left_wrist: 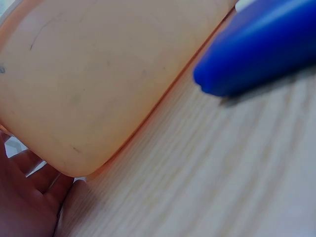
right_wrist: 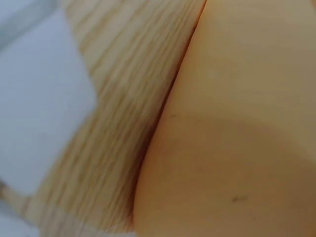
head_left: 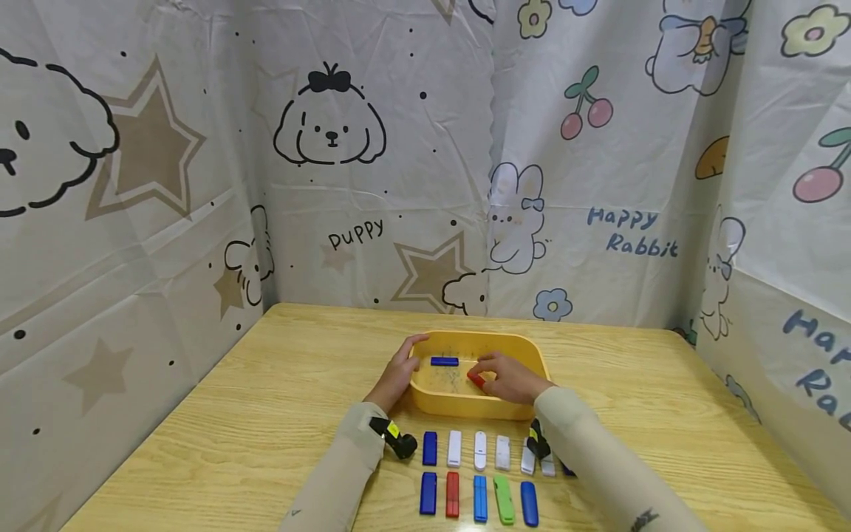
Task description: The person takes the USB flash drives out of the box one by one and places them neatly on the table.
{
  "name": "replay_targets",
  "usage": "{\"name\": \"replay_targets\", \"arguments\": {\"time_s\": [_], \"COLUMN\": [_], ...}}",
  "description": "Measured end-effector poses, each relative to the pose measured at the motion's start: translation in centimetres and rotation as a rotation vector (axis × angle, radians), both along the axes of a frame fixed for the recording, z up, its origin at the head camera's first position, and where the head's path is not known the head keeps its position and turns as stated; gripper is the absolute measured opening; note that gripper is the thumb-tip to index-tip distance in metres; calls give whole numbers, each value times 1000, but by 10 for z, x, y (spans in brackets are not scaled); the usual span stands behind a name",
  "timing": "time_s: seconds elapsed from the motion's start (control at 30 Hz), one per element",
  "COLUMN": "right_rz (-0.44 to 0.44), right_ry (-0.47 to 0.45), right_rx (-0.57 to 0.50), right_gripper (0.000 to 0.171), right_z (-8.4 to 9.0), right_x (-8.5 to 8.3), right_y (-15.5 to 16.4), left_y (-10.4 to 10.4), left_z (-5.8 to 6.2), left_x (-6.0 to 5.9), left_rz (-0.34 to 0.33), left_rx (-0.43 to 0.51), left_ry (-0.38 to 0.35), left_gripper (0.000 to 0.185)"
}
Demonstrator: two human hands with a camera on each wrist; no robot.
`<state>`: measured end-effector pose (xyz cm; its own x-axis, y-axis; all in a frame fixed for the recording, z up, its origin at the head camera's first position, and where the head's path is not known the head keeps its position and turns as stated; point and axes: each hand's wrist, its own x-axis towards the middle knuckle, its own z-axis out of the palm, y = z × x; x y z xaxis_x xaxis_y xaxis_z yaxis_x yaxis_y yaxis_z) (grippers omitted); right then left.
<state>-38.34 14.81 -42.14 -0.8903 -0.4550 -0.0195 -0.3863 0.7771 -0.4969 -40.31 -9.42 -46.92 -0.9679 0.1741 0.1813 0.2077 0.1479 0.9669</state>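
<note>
**Red stick held inside the yellow tray**

The right hand (head_left: 510,375) reaches over the near wall of a yellow plastic tray (head_left: 459,403) and pinches a small red stick (head_left: 475,380) between its fingertips, low over the tray floor. Only a short red end shows; the rest is hidden under the fingers, so its full shape cannot be told. It looks like glossy plastic, the same bright red as one piece in the rows outside.

The left hand (head_left: 399,372) grips the tray's left rim, thumb curled over the edge and fingers along the outer wall.

The tray is shallow with rounded corners, and its floor is marked with dark scribbles. A dark blue stick (head_left: 444,361) lies flat in it, crosswise, apart from the red one.

On the wooden table (head_left: 279,414), just before the tray, two rows of similar sticks stand end-on: a blue one (head_left: 430,448) and white ones (head_left: 480,450) behind, then blue, red (head_left: 453,493), light blue, green (head_left: 504,499) and blue in front. The left wrist view shows the tray's rounded outer corner (left_wrist: 94,94) against the palm, with a blurred blue stick (left_wrist: 256,47) nearby.
</note>
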Motion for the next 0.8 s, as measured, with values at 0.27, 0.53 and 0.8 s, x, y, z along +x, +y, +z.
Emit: {"name": "replay_targets", "arguments": {"time_s": [0.27,0.53,0.8], "right_rz": [31,19,10], "right_ry": [-54,-58,-55], "right_rx": [33,12,-40], "right_gripper": [27,22,18], "right_z": [1,1,1], "right_x": [0,-1,-2], "right_y": [0,0,1], "left_y": [0,1,0], "left_z": [15,22,1], "left_x": [13,21,2], "left_rz": [-21,-25,3], "left_rx": [-22,-25,-7], "left_ry": [-4,17,20], "left_gripper": [57,57,56]}}
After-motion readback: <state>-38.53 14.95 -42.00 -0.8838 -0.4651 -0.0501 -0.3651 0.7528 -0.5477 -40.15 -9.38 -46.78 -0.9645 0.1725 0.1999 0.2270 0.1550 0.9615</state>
